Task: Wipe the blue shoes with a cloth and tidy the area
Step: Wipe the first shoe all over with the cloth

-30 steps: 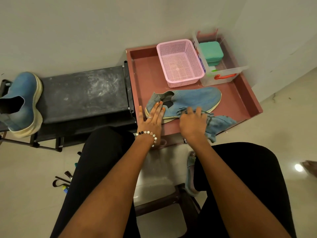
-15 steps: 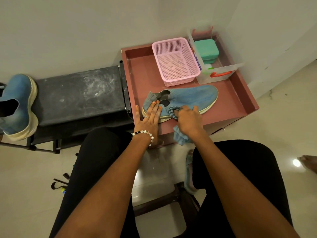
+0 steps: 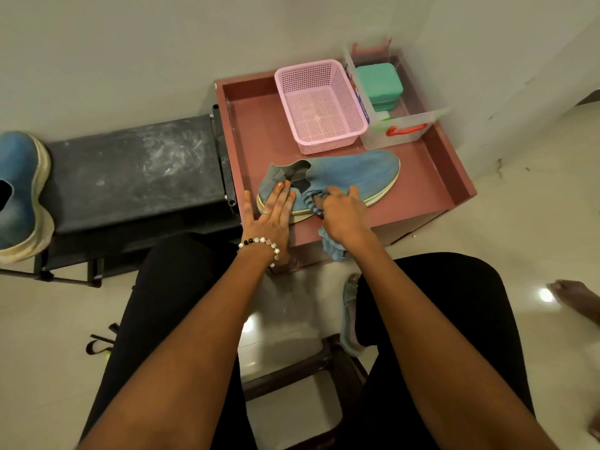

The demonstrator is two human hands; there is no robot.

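A blue slip-on shoe (image 3: 354, 172) lies on its side on the reddish-brown tray table (image 3: 259, 131), toe pointing right. My left hand (image 3: 272, 212) rests flat on its heel end, fingers spread, pinning it down. My right hand (image 3: 341, 212) is closed on a bunched blue cloth (image 3: 329, 246), pressed against the shoe's near side by the opening; the cloth's tail hangs over the table's front edge. The second blue shoe (image 3: 19, 193) stands on the left end of the black bench (image 3: 130, 170).
An empty pink mesh basket (image 3: 319, 105) and a clear box (image 3: 406, 125) holding a green case (image 3: 380, 86) stand at the back of the tray table. My legs straddle a small stool (image 3: 292, 368). Another person's foot (image 3: 571, 297) is on the floor at the right.
My right hand has slid left along the shoe's side and gathered the spread cloth into a bunch. The left hand stays on the heel.
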